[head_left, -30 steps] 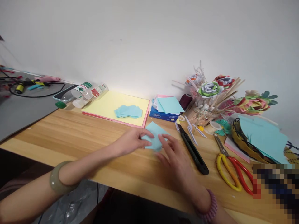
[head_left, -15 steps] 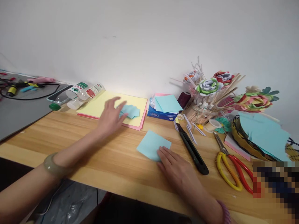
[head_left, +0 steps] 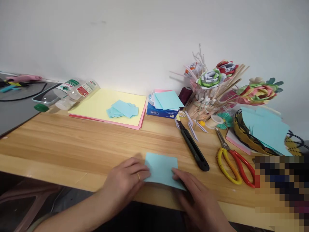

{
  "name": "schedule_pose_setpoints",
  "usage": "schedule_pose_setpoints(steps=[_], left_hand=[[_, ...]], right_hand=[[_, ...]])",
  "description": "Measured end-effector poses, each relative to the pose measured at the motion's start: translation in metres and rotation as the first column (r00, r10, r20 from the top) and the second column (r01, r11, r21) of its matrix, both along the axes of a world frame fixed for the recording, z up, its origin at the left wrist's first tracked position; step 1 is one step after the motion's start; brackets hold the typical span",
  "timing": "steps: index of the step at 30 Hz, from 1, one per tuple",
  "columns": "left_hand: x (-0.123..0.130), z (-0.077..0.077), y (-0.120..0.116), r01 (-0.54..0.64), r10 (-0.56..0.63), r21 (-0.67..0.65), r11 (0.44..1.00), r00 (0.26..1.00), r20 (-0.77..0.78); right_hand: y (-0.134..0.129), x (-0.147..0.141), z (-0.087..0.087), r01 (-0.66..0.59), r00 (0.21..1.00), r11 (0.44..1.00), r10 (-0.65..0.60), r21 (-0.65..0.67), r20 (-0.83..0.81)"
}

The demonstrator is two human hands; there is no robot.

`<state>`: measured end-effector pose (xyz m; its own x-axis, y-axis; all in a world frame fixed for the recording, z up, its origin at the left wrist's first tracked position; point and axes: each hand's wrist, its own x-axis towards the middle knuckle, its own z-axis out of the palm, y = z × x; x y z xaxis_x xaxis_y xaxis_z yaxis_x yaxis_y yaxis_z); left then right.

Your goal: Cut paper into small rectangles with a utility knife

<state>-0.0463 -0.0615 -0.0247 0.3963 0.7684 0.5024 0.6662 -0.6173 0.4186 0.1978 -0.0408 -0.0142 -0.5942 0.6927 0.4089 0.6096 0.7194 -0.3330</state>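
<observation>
A light blue square of paper (head_left: 161, 167) lies near the table's front edge, its lower edge slightly raised. My left hand (head_left: 127, 177), a ring on one finger, has its fingers closed at the paper's left edge. At the right edge, my right hand (head_left: 196, 190) grips the paper near its lower corner, with the thumb partly hidden and blurred. Farther back, a loose pile of small blue paper pieces (head_left: 124, 109) rests on a stack of yellow and pink sheets (head_left: 91, 103).
Right of the paper lie a black utility knife (head_left: 194, 148) and yellow-and-red-handled scissors (head_left: 230, 161). Behind stand a blue tissue box (head_left: 161, 112) and paper flowers (head_left: 211, 79). A basket (head_left: 251, 140) holds blue sheets. Plastic bottles (head_left: 77, 91) lie at left.
My left hand has come back from the small blue pieces to the paper square's left edge. The square has turned and moved nearer the front edge, with my right hand still on it.
</observation>
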Motion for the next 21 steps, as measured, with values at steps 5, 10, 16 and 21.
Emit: schedule_pose_setpoints(steps=[5,10,16,21], left_hand=[[0.013,-0.004,-0.004,-0.190,0.217,-0.166,0.968,0.964,0.157],[0.021,-0.013,0.001,-0.408,0.429,-0.206,0.889,0.901,0.066],[0.021,-0.019,0.001,-0.491,0.505,-0.279,0.825,0.863,-0.024],[0.019,-0.020,-0.001,-0.454,0.461,-0.260,0.852,0.887,-0.036]], right_hand=[[-0.005,-0.006,-0.008,0.250,0.959,0.959,-0.264,-0.132,-0.103],[-0.009,-0.010,-0.021,0.429,0.884,0.867,-0.461,-0.254,-0.079],[-0.014,-0.022,-0.022,0.562,0.818,0.805,-0.575,-0.188,-0.017],[-0.010,-0.022,-0.022,0.536,0.844,0.840,-0.535,-0.090,0.035]])
